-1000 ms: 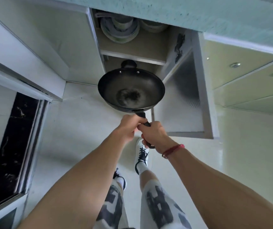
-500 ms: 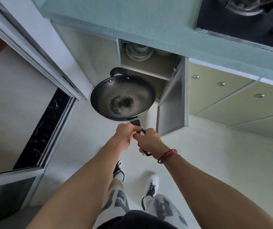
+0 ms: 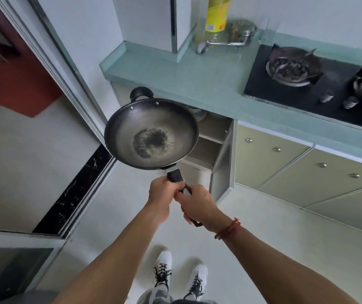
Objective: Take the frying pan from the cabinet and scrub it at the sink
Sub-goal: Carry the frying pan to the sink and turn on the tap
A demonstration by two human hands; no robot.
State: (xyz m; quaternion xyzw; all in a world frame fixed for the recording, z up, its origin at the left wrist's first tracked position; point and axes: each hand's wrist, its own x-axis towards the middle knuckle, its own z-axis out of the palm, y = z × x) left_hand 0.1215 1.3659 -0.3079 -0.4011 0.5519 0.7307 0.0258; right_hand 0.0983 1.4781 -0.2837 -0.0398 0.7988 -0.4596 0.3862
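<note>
1. The counter [image 3: 208,84] is the biggest thing. It runs across the top, from 12 o'clock to 3 o'clock. The black stove [image 3: 296,84] sits in it at 2 o'clock. No sink shows anywhere here.
2. The cabinet [image 3: 208,137] is under the counter, near the middle. Its door [image 3: 223,163] is swung open.
3. The frying pan [image 3: 151,133] is out of the cabinet and up in the air, at 9 o'clock of the open shelves. Only the hands touch it. It has a dark, burnt-looking patch in the middle.
4. So I think the taking-out step is done, and carrying the pan to the sink is the step now. The next move likely needs a turn of the body to find the sink. The pan should be kept away from the open door and the counter edge.
5. Both arms reach out from 6 o'clock, nearly straight.
6. The right hand [image 3: 197,207] is at 5 o'clock of the pan. Its fingers are wrapped tight round the far end of the long black handle [image 3: 175,175].
7. The left hand [image 3: 161,194] grips the handle too, closer to the pan, right beside the other hand.
8. A red string bracelet [image 3: 228,229] is on the right wrist.
</note>
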